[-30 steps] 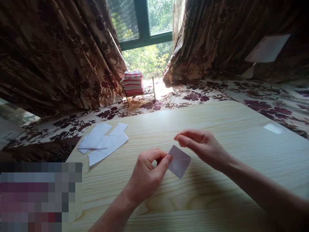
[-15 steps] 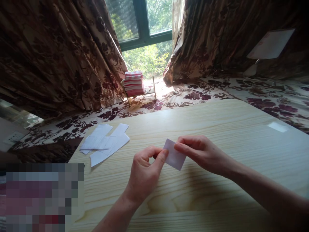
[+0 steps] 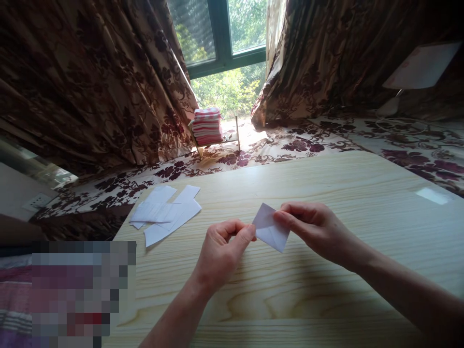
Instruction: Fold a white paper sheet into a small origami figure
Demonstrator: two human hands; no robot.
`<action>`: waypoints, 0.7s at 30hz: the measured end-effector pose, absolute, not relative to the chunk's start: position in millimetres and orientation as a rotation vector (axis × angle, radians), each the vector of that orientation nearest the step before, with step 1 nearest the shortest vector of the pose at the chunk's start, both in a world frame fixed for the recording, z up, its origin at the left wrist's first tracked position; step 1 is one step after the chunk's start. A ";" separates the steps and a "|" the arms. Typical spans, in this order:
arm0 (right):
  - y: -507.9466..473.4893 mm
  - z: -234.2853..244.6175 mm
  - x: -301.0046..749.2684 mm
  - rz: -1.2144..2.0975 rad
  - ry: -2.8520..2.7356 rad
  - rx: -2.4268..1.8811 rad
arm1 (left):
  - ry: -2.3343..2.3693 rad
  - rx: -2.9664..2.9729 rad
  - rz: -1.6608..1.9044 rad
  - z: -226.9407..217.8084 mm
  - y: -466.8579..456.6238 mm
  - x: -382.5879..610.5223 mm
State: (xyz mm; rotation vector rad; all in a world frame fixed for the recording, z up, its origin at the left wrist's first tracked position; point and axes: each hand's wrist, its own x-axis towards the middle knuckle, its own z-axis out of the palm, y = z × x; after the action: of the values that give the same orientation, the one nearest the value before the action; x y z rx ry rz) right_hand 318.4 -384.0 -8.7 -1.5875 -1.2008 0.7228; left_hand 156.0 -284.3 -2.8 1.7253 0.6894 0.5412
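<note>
A small folded square of white paper (image 3: pixel 272 231) is held above the table, turned so that one corner points up. Crease or flap lines show on its face. My left hand (image 3: pixel 226 249) pinches its left corner between thumb and forefinger. On the opposite side, my right hand (image 3: pixel 319 232) grips the upper right edge, thumb in front and fingers curled behind. The fingers behind the paper are partly hidden.
Several loose white paper pieces (image 3: pixel 170 212) overlap on the left of the light wooden table (image 3: pixel 326 299). Beyond the far edge, a stack of red-and-white striped cloths (image 3: pixel 207 125) sits on a small rack. A white-shaded lamp (image 3: pixel 420 67) stands at the back right.
The folded paper has turned slightly, and a lighter flap line now shows on its face. Both hands still hold it. The whole view has shifted a little.
</note>
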 end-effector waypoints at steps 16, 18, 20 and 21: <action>-384.9 -8.2 317.0 0.846 -1.283 -1.511 | 0.580 1.674 0.534 -2.7 -285.7 156.3; -383.4 -10.1 318.9 0.857 -1.241 -1.531 | 0.606 1.695 0.538 -3.9 -284.7 156.0; -382.2 -11.8 320.7 0.861 -1.204 -1.548 | 0.656 1.725 0.564 -6.0 -283.8 155.7; -381.9 -12.2 321.3 0.858 -1.194 -1.553 | 0.685 1.738 0.578 -6.9 -283.5 155.7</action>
State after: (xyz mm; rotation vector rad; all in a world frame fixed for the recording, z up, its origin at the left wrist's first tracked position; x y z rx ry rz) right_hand 321.3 -381.9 -12.2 -1.5526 -1.1945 0.8581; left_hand 155.7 -283.5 -6.9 1.7376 0.6847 0.5785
